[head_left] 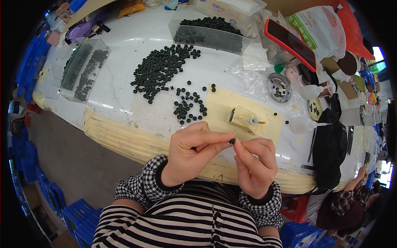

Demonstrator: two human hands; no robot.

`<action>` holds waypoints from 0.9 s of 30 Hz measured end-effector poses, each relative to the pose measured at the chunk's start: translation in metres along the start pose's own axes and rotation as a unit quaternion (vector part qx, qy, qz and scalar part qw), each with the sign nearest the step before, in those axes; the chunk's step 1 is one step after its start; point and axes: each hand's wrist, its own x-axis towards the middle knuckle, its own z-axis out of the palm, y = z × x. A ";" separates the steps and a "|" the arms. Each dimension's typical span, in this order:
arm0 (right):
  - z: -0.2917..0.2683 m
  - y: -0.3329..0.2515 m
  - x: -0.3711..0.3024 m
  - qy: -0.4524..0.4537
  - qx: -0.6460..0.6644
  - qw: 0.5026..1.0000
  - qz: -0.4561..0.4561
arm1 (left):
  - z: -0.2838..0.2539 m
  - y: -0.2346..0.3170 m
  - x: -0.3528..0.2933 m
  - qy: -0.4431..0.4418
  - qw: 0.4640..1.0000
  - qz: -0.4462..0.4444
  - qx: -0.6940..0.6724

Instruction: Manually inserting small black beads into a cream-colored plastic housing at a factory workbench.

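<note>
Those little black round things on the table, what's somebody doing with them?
A person pinches one small black piece in the left hand, with the right hand's fingertips right at it. A loose pile of similar pieces lies on the table. More sit in the far clear box and the left clear box.

Red-cased phone sits at a tilt toward the right of the counter, with a white plastic bag just behind it and a red bag next to that. Some black fabric is lumped at the right end. Orange packet and purple bundle up far left. Blue crates on the floor, plus someone in plaid over right.
</note>
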 end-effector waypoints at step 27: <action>-0.002 0.001 -0.001 -0.017 0.049 0.998 0.021 | -0.001 -0.003 -0.004 0.001 1.000 0.011 0.003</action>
